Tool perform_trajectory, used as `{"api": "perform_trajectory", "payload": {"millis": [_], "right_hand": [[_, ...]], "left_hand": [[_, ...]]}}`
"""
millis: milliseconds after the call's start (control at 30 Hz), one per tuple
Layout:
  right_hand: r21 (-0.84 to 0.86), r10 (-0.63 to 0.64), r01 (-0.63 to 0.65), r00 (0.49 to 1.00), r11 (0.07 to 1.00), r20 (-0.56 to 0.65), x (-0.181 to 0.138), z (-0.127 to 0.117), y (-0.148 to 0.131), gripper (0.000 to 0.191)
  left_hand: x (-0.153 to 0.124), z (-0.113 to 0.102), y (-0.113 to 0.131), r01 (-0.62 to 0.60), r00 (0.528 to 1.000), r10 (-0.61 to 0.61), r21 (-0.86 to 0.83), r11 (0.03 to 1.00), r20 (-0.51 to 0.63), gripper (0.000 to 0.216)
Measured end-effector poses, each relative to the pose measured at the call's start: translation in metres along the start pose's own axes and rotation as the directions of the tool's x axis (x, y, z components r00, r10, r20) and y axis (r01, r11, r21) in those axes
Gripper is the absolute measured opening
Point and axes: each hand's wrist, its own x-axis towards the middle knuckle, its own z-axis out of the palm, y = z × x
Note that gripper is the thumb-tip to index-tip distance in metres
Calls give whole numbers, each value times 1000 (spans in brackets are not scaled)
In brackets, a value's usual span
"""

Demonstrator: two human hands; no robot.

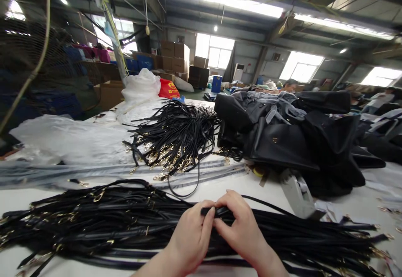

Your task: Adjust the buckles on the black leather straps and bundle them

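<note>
My left hand point(192, 231) and my right hand point(240, 222) meet over a long pile of black straps point(125, 210) with gold-coloured clasps. Thumbs and fingers of both hands pinch one black strap point(223, 211), whose short end pokes out above my left thumb. A thin length of black strap runs off to the right behind my right hand. The fingertips hide much of the held part. Beyond the hands, a second heap of thin black straps point(188, 126) lies with its gold clasps point(166, 155) toward me.
Black bags point(282, 139) are piled at the back right. A grey tape dispenser point(298, 193) stands in front of them. Clear plastic wrap point(72, 139) covers the table's left side, with a red bag point(168, 88) behind. Cardboard boxes point(176, 57) are stacked farther back.
</note>
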Motion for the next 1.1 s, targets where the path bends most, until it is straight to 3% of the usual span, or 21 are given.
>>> {"api": "perform_trajectory", "payload": {"millis": [200, 267, 367, 500, 567, 633, 667, 733, 800, 967, 1100], "right_hand": [[11, -100, 100, 992, 995, 77, -5, 0, -1, 8], [4, -107, 107, 994, 994, 31, -6, -3, 2, 5], [-13, -111, 111, 993, 994, -36, -9, -8, 8, 5], [-13, -110, 109, 989, 994, -97, -11, -15, 15, 6], [17, -63, 65, 993, 998, -95, -11, -16, 16, 7], [103, 35, -36, 999, 994, 4, -10, -16, 15, 12], [168, 93, -111, 990, 979, 110, -9, -16, 14, 18], [298, 152, -274, 915, 915, 375, -7, -15, 12, 29], [375, 122, -358, 842, 855, 525, -6, -14, 12, 35], [326, 235, -401, 864, 856, 446, -7, -19, 26, 39], [221, 261, -370, 877, 903, 403, -9, -24, 40, 43]], "left_hand": [[-1, 0, 6, -38, 999, 32, 165, 985, 38, 49], [1, -3, 3, 6, 999, -2, 109, 994, -39, 51], [5, -12, -4, 136, 977, -145, -66, 989, -157, 55], [11, -31, -12, 275, 927, -331, -279, 920, -176, 65], [13, -37, -13, 274, 934, -320, -260, 926, -157, 63], [15, -39, -9, 208, 970, -221, -123, 970, -101, 56], [15, -39, -6, 154, 987, -156, -45, 987, -46, 52], [15, -38, 0, 50, 995, -55, 60, 997, 89, 41], [14, -39, 2, -12, 978, -3, 70, 997, 211, 27], [13, -57, -13, -86, 899, 37, 94, 992, 437, 22], [10, -69, -27, 36, 859, -93, 122, 992, 503, 14]]}}
